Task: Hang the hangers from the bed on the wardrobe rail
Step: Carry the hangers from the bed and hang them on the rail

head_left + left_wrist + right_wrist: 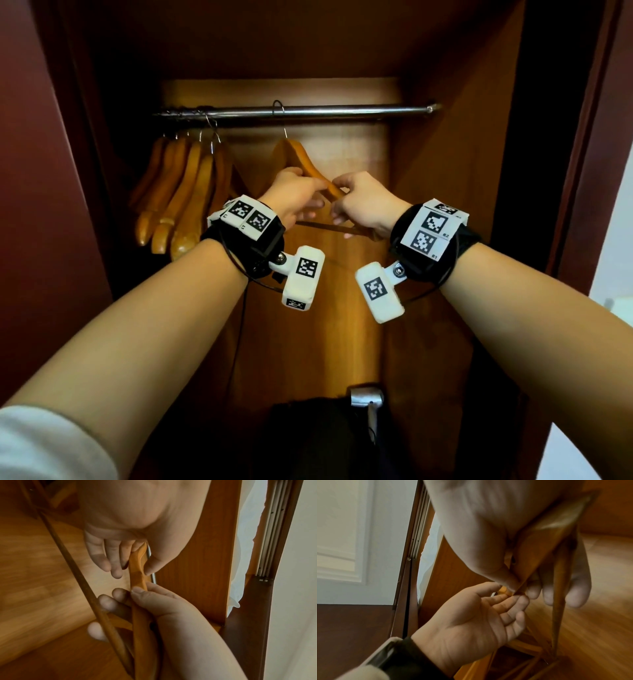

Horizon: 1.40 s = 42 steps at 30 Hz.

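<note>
The right hand (pixel 488 534) fills the top of the frame from twelve o'clock down, its thumb and index finger pinching the edge of a wooden hanger (pixel 537 550) near the centre. The remaining fingertips (pixel 578 591) hang loosely past the hanger's thin lower bar (pixel 558 601), which runs down toward five o'clock. From seven o'clock the left hand (pixel 471 626) reaches in palm up, its fingertips meeting the same hanger edge just beside the right grip. A black wrist strap (pixel 397 657) sits at seven o'clock. The wardrobe's wooden panel (pixel 599 615) lies at three to four o'clock; a white panelled door (pixel 342 534) shows at nine to ten o'clock
</note>
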Each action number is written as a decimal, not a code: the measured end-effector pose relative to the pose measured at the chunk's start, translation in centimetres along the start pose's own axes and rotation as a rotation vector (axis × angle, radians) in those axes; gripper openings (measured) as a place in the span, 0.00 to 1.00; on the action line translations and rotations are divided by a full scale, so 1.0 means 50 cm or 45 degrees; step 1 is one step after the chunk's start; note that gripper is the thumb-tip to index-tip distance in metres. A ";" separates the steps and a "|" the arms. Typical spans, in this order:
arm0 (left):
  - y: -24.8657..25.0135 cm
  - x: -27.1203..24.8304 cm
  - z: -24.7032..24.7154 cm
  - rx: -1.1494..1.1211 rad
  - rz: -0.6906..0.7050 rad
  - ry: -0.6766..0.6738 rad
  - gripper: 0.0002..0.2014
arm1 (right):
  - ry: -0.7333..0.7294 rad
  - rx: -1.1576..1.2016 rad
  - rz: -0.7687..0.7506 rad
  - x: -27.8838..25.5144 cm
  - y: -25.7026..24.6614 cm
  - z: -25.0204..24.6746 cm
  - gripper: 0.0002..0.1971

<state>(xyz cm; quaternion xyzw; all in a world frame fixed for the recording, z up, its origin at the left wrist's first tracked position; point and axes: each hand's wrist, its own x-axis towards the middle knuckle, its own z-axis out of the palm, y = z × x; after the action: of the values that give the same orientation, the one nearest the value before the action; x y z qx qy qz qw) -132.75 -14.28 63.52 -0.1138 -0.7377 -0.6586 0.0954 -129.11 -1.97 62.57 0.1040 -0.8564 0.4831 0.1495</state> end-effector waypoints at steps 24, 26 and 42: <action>0.002 -0.013 -0.057 0.217 -0.002 -0.065 0.12 | -0.041 -0.013 0.162 0.084 -0.049 0.072 0.15; -0.001 -0.015 -0.065 0.335 0.098 0.002 0.07 | -0.031 0.002 0.138 0.087 -0.044 0.087 0.15; -0.049 -0.054 -0.164 0.680 0.287 0.202 0.10 | -0.155 0.087 -0.108 0.073 -0.030 0.191 0.11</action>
<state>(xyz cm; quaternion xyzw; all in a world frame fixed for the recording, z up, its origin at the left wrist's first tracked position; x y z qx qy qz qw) -130.95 -22.81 61.35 -0.1140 -0.8577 -0.4335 0.2519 -133.52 -11.05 60.40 0.1746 -0.8417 0.4981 0.1140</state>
